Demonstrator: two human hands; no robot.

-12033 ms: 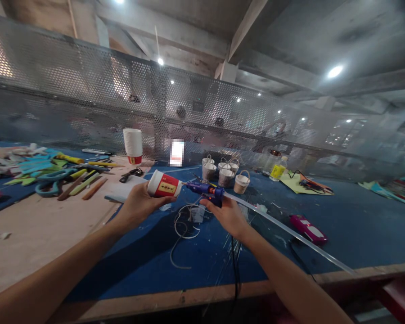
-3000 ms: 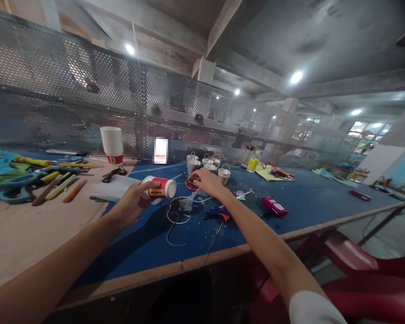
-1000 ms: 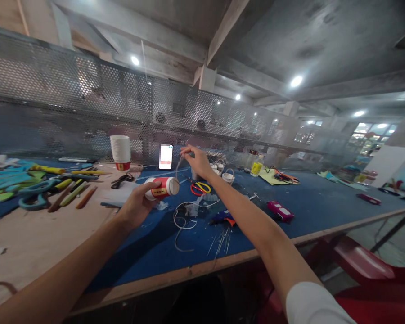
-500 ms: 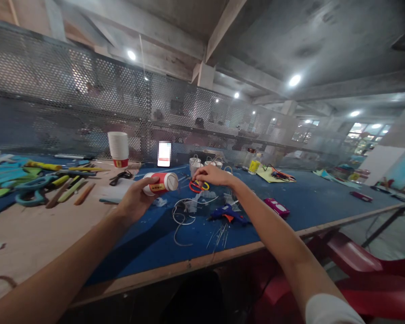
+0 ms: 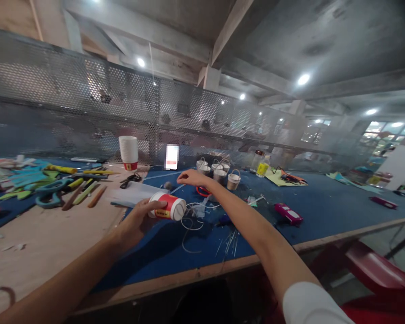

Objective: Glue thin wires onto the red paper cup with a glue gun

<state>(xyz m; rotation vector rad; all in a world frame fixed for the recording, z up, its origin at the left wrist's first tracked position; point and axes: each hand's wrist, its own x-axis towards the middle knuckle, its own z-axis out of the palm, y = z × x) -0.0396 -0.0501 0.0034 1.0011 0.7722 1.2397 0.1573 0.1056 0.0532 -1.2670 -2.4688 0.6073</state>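
Sideways, the red-and-white paper cup [image 5: 168, 207] is lying in the grip of the left hand [image 5: 142, 218], its long axis running nearly level from left to right and dipping slightly toward the right. Its flat, round white base is pointing right and a little toward the viewer, while its wider white rim end is facing left, partly behind the hand. The left fingers are wrapping around the cup, with the thumb pressing along its near side over the red band, so the base end is jutting out clear of the grip. The cup is hanging above the blue surface [image 5: 330, 211], just in front of a pale translucent sheet [image 5: 130, 193]. The right hand [image 5: 193, 178] is reaching across beyond the cup, its fingers bending close together and pointing left; whether they are pinching anything is impossible to tell. The cup is sitting nearer the viewer than these right fingertips and below them in view, apart from them. A small round grey object [image 5: 168, 185] is resting just left of those fingertips, and red-handled scissors [image 5: 203, 192] are showing beneath the right wrist. Loops of thin white cord [image 5: 192, 227] are curling beside the cup's base, and little beige cup-shaped baskets with hooped handles [image 5: 234, 181] are standing beyond the right forearm.
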